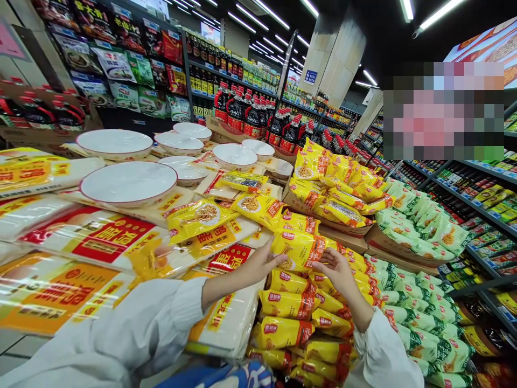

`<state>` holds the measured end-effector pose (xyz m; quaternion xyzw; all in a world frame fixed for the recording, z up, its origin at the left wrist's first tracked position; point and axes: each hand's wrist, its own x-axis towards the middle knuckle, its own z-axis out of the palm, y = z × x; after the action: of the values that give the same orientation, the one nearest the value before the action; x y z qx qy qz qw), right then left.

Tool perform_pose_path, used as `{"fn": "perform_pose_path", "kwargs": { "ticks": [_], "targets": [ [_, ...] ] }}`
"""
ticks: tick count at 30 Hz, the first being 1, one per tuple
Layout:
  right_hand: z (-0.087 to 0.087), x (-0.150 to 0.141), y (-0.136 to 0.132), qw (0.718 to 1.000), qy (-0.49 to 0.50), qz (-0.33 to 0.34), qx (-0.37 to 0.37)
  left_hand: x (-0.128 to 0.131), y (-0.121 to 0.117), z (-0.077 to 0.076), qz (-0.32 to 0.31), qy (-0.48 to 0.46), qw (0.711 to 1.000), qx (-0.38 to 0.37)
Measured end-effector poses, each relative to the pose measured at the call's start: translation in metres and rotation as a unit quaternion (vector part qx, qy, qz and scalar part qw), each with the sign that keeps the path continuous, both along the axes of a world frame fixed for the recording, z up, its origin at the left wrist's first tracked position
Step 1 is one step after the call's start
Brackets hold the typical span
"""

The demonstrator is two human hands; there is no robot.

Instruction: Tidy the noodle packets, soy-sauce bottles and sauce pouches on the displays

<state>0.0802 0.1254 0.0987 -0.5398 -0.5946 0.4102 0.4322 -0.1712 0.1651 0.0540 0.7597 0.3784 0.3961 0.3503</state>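
The camera on the wearer's head peers forward and down, close above yellow noodle packets (287, 304), bottle-lined shelves (234, 79) beyond them.

We wear pale, nearly white sleeves of thin, softly creased cloth. Our left sleeve (133, 323) is loose and full, drawn in at the forearm; our right sleeve (388, 355) puckers into folds near its end. Our left hand (262, 265) and right hand (337, 272) are bare. Low at our front shows blue cloth (238, 376) with curving white shapes.
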Motion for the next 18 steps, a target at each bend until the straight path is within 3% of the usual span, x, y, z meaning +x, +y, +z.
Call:
{"fn": "perform_pose_path", "kwargs": {
  "ticks": [3, 6, 9, 13, 18],
  "targets": [
    [-0.011, 0.000, 0.002, 0.999, -0.015, -0.032, -0.001, 0.000, 0.005, -0.009, 0.010, 0.088, 0.996, 0.004],
    [-0.010, 0.005, 0.000, 0.998, -0.026, -0.061, 0.012, -0.001, 0.004, -0.008, 0.051, 0.164, 0.985, 0.003],
    [0.001, 0.016, 0.001, 0.994, -0.040, -0.093, 0.037, -0.001, 0.002, 0.001, 0.034, 0.125, 0.992, 0.014],
    [0.022, 0.047, 0.013, 0.992, -0.040, -0.102, 0.062, -0.006, -0.007, 0.024, 0.042, 0.055, 0.993, 0.099],
    [0.025, 0.103, 0.024, 0.996, -0.022, -0.084, -0.014, -0.046, -0.036, 0.045, 0.093, 0.049, 0.980, 0.170]
  ]
}}
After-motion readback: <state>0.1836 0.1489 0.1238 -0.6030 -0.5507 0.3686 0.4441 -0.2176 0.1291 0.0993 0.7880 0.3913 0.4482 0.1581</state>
